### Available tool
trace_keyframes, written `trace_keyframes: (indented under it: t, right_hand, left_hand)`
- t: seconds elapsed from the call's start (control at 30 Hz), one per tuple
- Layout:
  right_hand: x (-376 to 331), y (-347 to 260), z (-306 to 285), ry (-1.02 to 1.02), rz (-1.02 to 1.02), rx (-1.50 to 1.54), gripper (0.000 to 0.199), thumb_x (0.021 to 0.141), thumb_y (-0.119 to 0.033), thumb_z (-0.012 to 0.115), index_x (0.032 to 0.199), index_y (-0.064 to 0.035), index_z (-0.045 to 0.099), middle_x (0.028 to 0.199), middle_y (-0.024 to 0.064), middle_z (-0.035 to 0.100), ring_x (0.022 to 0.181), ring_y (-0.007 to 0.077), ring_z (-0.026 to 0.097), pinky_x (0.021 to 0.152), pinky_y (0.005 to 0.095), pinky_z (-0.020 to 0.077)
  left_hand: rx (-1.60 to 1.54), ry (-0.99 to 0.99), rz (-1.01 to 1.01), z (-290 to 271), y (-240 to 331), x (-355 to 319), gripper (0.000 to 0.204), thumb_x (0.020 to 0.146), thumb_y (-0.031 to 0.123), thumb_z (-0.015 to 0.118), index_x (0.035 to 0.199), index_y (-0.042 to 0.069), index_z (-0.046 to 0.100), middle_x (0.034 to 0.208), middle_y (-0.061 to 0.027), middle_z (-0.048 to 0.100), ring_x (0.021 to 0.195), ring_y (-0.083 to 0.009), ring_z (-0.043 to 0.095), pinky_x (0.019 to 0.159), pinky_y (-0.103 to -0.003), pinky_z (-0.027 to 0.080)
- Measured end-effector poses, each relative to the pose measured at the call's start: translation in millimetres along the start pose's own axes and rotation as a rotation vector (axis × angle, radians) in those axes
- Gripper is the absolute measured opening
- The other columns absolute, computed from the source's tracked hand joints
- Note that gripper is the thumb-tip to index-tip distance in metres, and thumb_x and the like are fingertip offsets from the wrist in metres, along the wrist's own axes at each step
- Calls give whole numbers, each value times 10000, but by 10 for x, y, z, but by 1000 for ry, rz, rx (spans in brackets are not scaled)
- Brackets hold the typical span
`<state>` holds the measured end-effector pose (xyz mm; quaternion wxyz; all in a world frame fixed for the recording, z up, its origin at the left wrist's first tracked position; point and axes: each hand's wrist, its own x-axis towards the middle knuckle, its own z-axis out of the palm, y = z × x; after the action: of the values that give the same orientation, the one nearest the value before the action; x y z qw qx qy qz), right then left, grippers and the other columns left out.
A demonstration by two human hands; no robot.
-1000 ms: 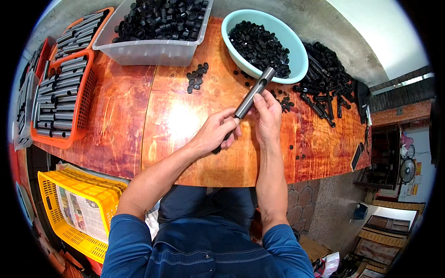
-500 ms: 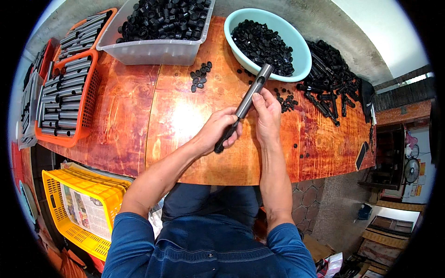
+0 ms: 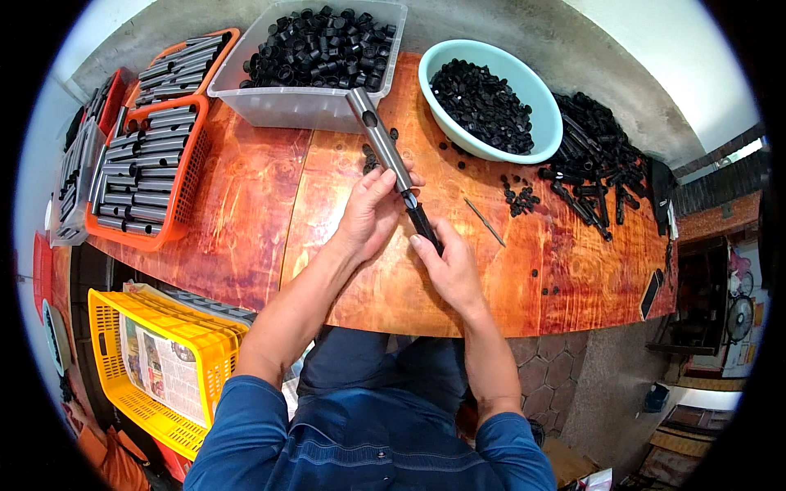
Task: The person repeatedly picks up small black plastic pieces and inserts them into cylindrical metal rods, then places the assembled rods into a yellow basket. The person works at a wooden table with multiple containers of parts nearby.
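A grey metal tube (image 3: 383, 143) with an oval hole near its far end slants up and away to the left above the table. My left hand (image 3: 368, 209) is closed on the tube's lower part. A black ribbed handle-like part (image 3: 421, 222) sticks out of the tube's near end, and my right hand (image 3: 446, 266) grips it with thumb and fingers. How far the black part goes inside the tube is hidden. Small black caps (image 3: 368, 155) lie on the table partly behind the tube. To the right of my hands rests a thin metal rod (image 3: 485, 222).
A clear bin (image 3: 303, 110) of black caps and a light blue basin (image 3: 553, 123) of small black pieces stand at the back. Orange baskets (image 3: 196, 184) of tubes are left. Black parts (image 3: 602, 164) are heaped right. A yellow crate (image 3: 106, 327) sits below the table's left edge.
The tube has swung from leaning right to leaning left. My right hand has moved from the tube to the black part, my left from near the joint onto the tube. The rod now shows.
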<state>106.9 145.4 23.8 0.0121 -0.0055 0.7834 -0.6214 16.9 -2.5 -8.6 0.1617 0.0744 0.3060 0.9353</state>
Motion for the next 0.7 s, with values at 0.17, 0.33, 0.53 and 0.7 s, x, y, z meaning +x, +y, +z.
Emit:
trace_keyframes:
  t: [0.17, 0.33, 0.53, 0.7]
  right_hand:
    - [-330, -27, 133, -83, 190, 59, 256, 994, -150, 577, 1163, 31, 640, 680, 34, 643, 586, 115, 581, 577, 272, 480]
    - [-520, -2, 394, 65, 30, 9, 398, 982, -139, 568, 1339, 35, 546, 1036, 119, 667, 854, 159, 624, 744, 282, 502]
    - [-696, 33, 304, 555, -529, -328, 704, 987, -521, 531, 1393, 49, 460, 1377, 209, 496, 1313, 332, 460, 1109, 465, 340]
    - [-377, -5, 644, 497, -541, -372, 838, 957, -671, 476, 1393, 44, 444, 1457, 257, 399, 1383, 377, 377, 1155, 512, 266]
  left_hand:
    - [-335, 70, 39, 1, 276, 41, 518, 1033, 595, 410, 1168, 123, 576, 874, -51, 603, 796, -203, 596, 744, -355, 495]
    - [-329, 387, 76, -222, 348, 136, 448, 1040, 574, 440, 968, 138, 517, 660, -14, 497, 504, -122, 426, 505, -272, 368]
    - [-357, 429, 73, -182, 284, 114, 469, 1042, 592, 407, 983, 133, 488, 655, 3, 455, 485, -108, 386, 483, -273, 355]
    - [-353, 305, -71, 34, 41, -6, 485, 1049, 588, 375, 1022, 113, 469, 661, 10, 438, 453, -86, 341, 445, -255, 325]
